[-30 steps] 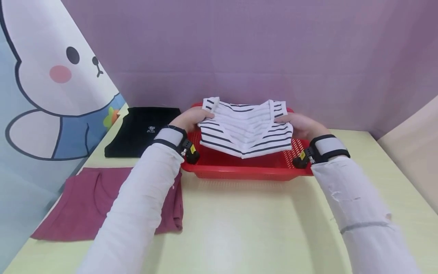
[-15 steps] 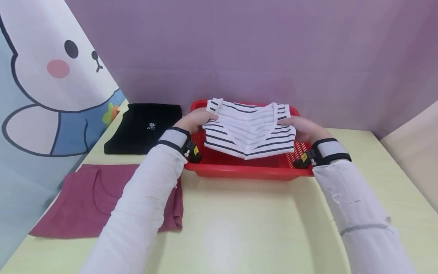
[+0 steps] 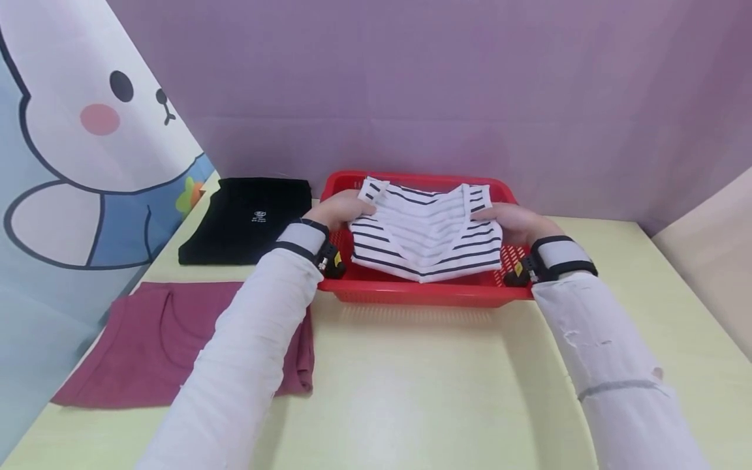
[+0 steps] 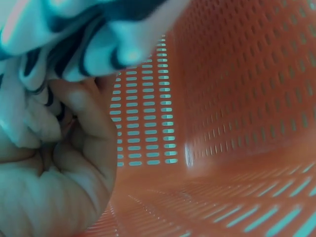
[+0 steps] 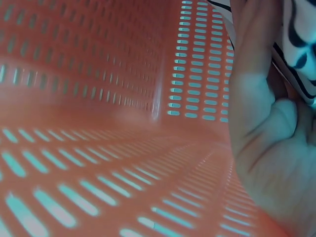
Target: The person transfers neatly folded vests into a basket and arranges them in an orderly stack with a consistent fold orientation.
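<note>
A folded white garment with dark stripes [image 3: 427, 238] lies level between both hands, inside the rim of the red basket [image 3: 423, 292]. My left hand [image 3: 343, 207] grips its left edge, thumb on top. On the opposite edge my right hand [image 3: 514, 222] holds the cloth the same way. In the left wrist view the fingers of the left hand [image 4: 54, 168] curl round bunched striped cloth [image 4: 74, 44] beside the slotted basket wall [image 4: 237, 84]. The right wrist view shows the right hand [image 5: 271, 133] curled at the striped cloth [image 5: 301, 44], near the basket floor.
A folded black garment [image 3: 249, 222] lies left of the basket, against the purple backdrop [image 3: 411, 78]. Nearer, a maroon garment [image 3: 147, 346] is spread partly under the left sleeve. The pale table [image 3: 423, 378] extends in front and to the right.
Both hands have lowered the striped garment a little into the basket, and more of the basket's back rim shows above it. The view has shifted slightly.
</note>
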`<state>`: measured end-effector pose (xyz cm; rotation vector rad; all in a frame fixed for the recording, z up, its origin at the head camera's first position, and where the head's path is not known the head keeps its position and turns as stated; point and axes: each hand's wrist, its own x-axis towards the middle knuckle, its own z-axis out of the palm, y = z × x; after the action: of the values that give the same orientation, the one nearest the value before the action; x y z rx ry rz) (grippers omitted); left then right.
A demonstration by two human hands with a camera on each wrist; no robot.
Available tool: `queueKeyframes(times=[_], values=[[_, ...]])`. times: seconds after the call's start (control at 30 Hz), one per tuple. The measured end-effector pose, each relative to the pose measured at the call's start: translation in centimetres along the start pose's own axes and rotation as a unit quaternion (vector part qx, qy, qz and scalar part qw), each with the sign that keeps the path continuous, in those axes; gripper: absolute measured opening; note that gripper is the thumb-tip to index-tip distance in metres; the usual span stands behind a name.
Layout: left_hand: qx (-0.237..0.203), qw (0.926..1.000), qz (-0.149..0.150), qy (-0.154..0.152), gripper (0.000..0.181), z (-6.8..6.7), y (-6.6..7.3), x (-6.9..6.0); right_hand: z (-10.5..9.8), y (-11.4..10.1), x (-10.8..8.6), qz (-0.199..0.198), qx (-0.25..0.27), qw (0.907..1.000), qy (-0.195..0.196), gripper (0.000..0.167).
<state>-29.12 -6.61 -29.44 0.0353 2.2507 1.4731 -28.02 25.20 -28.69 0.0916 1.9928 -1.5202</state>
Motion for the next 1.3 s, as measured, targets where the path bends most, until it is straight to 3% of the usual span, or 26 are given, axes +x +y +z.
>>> queueKeyframes(times=[0.53,0.87,1.13,1.3], values=[[0.103,0.9945,-0.013,0.008,0.051,0.4,-0.3,0.2,0.2,0.4,0.2,0.01,-0.037,0.9987,-0.035,0.061],[0.123,0.9919,-0.029,0.017,0.048,0.7,-0.2,0.1,0.2,0.7,0.5,0.018,-0.066,0.9967,-0.045,0.064],[0.192,0.9782,-0.063,0.047,0.033,1.0,0.0,0.2,0.6,0.8,0.7,0.03,-0.074,0.9957,-0.047,0.063],[0.212,0.9702,-0.092,0.075,0.027,1.2,0.1,0.2,0.9,0.9,0.7,0.033,-0.076,0.9956,-0.043,0.06]])
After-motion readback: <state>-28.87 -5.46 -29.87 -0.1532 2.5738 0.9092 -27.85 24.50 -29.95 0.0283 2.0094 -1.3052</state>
